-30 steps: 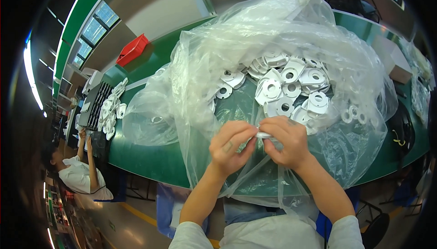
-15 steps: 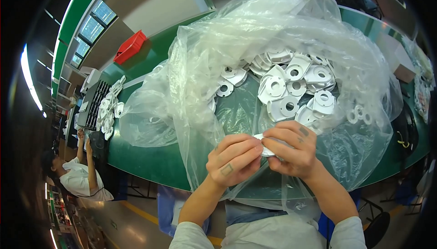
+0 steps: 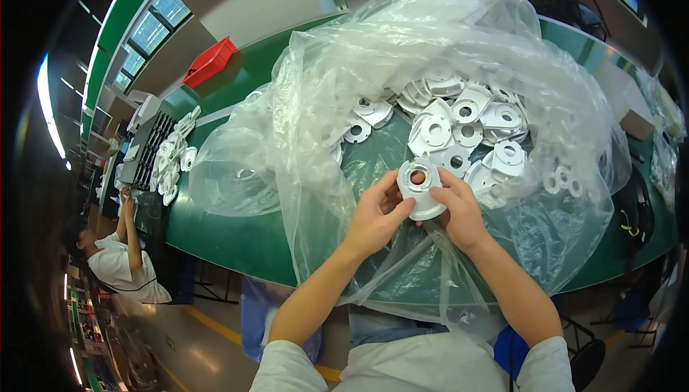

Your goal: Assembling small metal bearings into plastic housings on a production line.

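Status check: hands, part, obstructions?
Left hand and right hand both gripping one white part. Its round hole faces up, unobstructed. Clear plastic film bunched around the pile of similar parts beyond.

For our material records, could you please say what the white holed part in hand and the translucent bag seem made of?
The white holed part looks like satin plastic, from its soft sheen, though painted metal is possible. The crumpled translucent bag looks like thin, glossy plastic film, given its wrinkles and highlights.

White ringed part (image 3: pixel 421 195) swung from nearly edge-on to show me its holed face | left hand (image 3: pixel 377 218) and right hand (image 3: pixel 461 214) parted to its sides, thumbs now on top
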Available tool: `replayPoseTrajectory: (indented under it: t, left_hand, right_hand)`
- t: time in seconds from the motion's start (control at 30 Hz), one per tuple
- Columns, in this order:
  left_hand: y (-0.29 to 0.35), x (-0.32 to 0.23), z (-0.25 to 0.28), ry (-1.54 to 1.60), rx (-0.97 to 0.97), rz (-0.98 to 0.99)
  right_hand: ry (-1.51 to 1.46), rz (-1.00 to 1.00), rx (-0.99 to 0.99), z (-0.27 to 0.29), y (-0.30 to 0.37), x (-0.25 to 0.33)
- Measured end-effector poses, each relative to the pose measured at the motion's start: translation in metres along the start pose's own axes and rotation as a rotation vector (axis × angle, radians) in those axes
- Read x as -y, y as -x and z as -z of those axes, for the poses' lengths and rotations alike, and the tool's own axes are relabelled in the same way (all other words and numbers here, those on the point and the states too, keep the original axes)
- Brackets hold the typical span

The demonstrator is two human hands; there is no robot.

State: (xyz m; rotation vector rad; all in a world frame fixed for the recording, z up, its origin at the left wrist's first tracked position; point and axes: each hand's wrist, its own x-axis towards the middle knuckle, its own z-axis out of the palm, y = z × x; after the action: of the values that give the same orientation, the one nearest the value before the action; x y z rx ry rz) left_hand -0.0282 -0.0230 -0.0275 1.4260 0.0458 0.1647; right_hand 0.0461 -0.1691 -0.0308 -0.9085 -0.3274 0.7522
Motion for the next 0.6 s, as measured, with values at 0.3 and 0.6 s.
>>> replayPoseTrajectory:
  t: [0.3, 0.6]
  left_hand:
    - [-0.005, 0.003, -0.004, 0.08, -0.025, 0.02]
    - [0.023, -0.021, 0.017, -0.323, -0.191, -0.33]
  right_hand:
    - [0.239, 0.051, -0.036, 0.001, 0.0, -0.004]
    - [0.143, 0.098, 0.184, -0.002, 0.006, -0.013]
